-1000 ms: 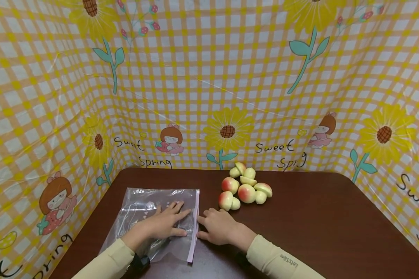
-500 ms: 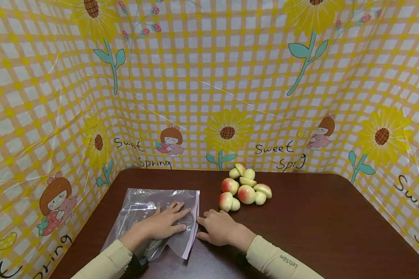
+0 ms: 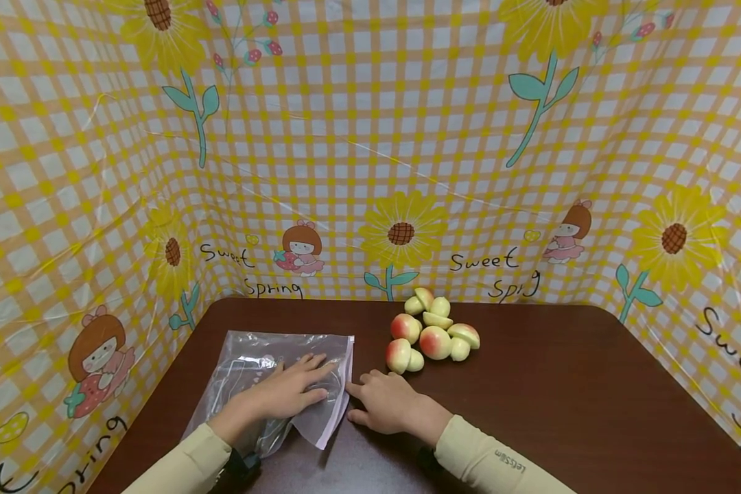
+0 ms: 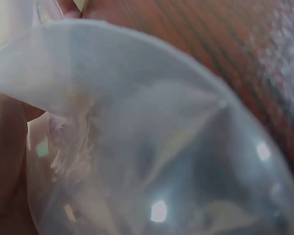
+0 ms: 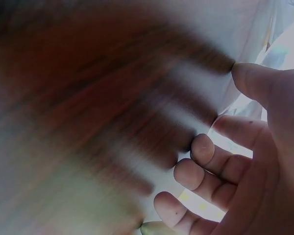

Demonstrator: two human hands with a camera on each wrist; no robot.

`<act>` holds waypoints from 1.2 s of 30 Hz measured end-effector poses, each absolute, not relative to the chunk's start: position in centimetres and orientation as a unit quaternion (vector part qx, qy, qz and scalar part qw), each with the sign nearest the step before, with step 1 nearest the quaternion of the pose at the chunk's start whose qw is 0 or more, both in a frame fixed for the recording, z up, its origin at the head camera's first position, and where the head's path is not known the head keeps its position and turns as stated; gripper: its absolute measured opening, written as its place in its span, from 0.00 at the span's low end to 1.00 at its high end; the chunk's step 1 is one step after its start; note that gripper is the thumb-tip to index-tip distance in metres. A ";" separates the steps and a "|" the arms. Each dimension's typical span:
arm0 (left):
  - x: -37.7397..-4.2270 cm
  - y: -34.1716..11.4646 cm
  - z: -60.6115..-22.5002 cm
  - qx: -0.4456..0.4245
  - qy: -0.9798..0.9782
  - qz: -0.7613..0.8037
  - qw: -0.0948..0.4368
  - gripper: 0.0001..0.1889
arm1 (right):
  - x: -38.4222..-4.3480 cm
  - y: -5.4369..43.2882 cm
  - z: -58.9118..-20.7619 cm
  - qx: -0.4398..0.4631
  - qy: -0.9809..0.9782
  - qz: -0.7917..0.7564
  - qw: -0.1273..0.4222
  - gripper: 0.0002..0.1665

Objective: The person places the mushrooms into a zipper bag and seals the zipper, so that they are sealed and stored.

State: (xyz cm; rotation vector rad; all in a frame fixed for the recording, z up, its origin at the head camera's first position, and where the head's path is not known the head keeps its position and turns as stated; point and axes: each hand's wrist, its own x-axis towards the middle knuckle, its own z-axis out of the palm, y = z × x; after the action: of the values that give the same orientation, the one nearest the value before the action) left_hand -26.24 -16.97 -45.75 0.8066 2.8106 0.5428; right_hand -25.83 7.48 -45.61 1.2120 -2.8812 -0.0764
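Note:
A clear plastic zip bag [image 3: 241,367] with a pale pink strip along its right edge lies on the left part of the dark table. My left hand [image 3: 287,394] rests on it, fingers spread. In the left wrist view, the film of the bag [image 4: 137,98] bulges up and fills most of the picture. My right hand [image 3: 385,405] is at the strip, its index fingertip touching or very near it. Its thumb is apart from the index finger, and the other fingers [image 5: 188,174] are loosely bent over the table. The bag's near right corner is lifted or folded.
Several mushroom-shaped pieces [image 3: 435,343], pale yellow with red blushes, lie in a cluster just beyond my right hand. The brown tabletop [image 3: 543,391] extends to the right. A checked sunflower cloth [image 3: 358,151] hangs around the back and sides.
The bag's near right corner has drawn up and leftward, and its pink strip now bends. My left hand has slid slightly left. The right hand stays nearly still.

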 end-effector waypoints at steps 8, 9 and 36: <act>-26.5 -17.2 -46.0 0.277 0.938 0.198 0.066 0.31 | -25.8 7.6 -45.4 0.380 -0.924 -0.034 0.002 0.32; -26.6 -17.2 -46.0 0.278 0.937 0.202 0.064 0.31 | -25.9 7.6 -45.4 0.379 -0.925 -0.036 0.002 0.32; -26.8 -18.5 -43.6 0.299 0.918 0.255 0.053 0.30 | -25.6 7.0 -45.2 0.366 -0.930 -0.038 -0.010 0.32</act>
State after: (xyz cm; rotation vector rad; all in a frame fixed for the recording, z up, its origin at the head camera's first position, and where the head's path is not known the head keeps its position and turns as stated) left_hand -26.77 -18.47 -43.56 0.9079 2.7906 0.7754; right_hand -25.58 7.04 -45.25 1.1562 -2.9400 -0.1206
